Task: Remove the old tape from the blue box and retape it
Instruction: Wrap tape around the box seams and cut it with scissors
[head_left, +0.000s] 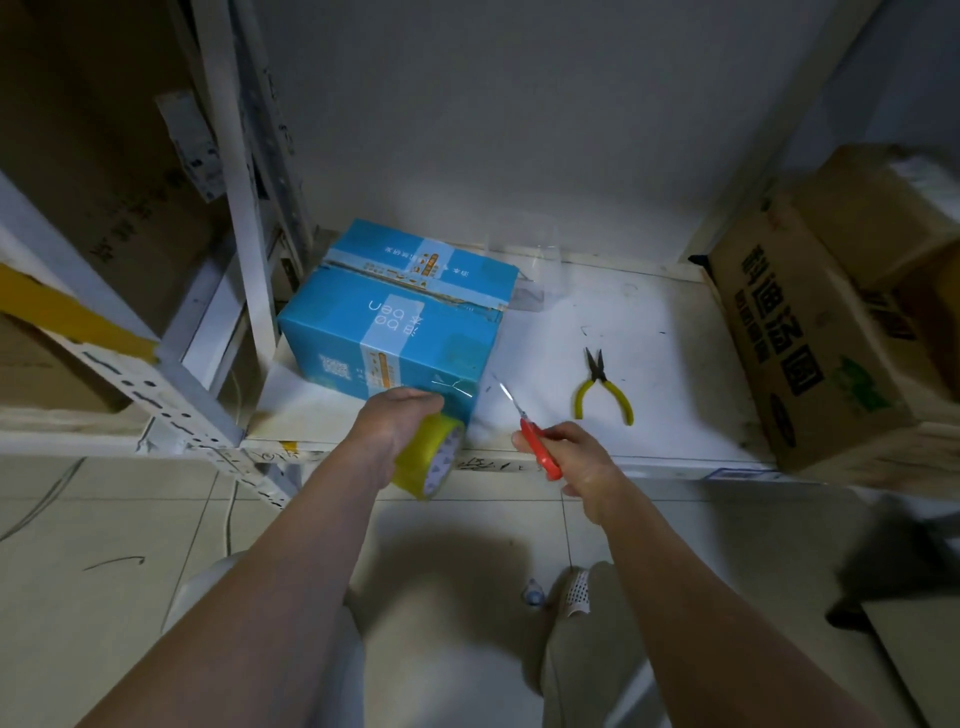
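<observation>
The blue box (395, 312) sits on the left part of a low white shelf (649, 364), its top seam covered by clear tape. My left hand (395, 421) grips a roll of yellowish tape (434, 457) just in front of the box's near right corner; a thin strand of tape seems to stretch from the roll to the box face. My right hand (571, 457) holds red-handled scissors (530, 431), their blades pointing up-left toward that corner, a short way from the box.
Yellow-handled pliers (602, 389) lie on the shelf right of the scissors. A large brown carton (831, 332) stands at the shelf's right end. A white metal rack post (244, 218) rises left of the box. Tiled floor (130, 545) and my knees lie below.
</observation>
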